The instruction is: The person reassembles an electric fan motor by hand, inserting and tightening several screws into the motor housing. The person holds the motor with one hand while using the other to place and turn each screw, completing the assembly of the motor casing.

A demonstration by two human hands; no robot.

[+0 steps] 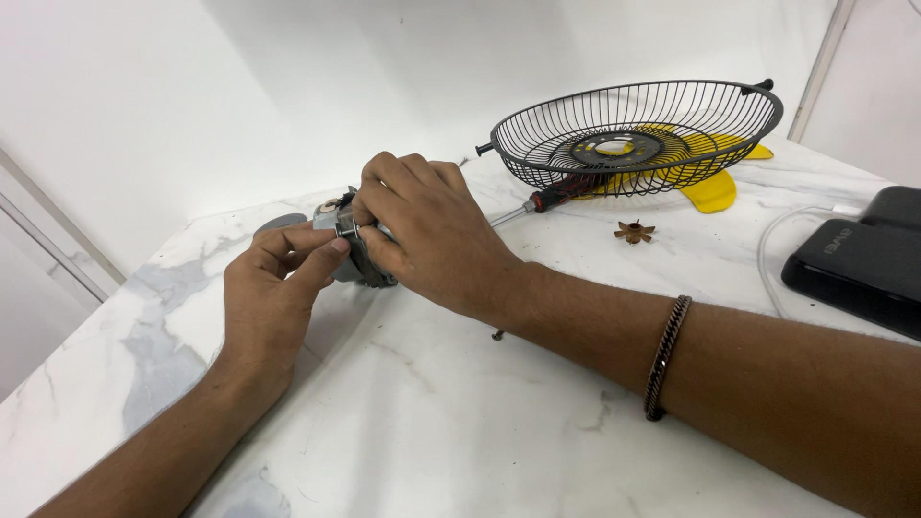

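The small fan motor [357,247] sits on the marble tabletop [460,422], clamped in your right hand [432,235]; your left hand [273,283] pinches its shaft. Behind lie a screwdriver [537,201] and wire fan guard [635,134].

Motor [357,251] sits on the table [432,422], left of centre, gripped between left hand [273,288] and right hand [432,235]. Behind and to the right: wire fan guard [638,134] lying over the fan blade [712,190]. Screwdriver [532,204] between hands and guard. Small nut-like piece [634,231] before the guard. Loose screw [497,335], probably, beside the right wrist. Box-shaped device [859,264] at far right edge, cable [782,240] just left of it.
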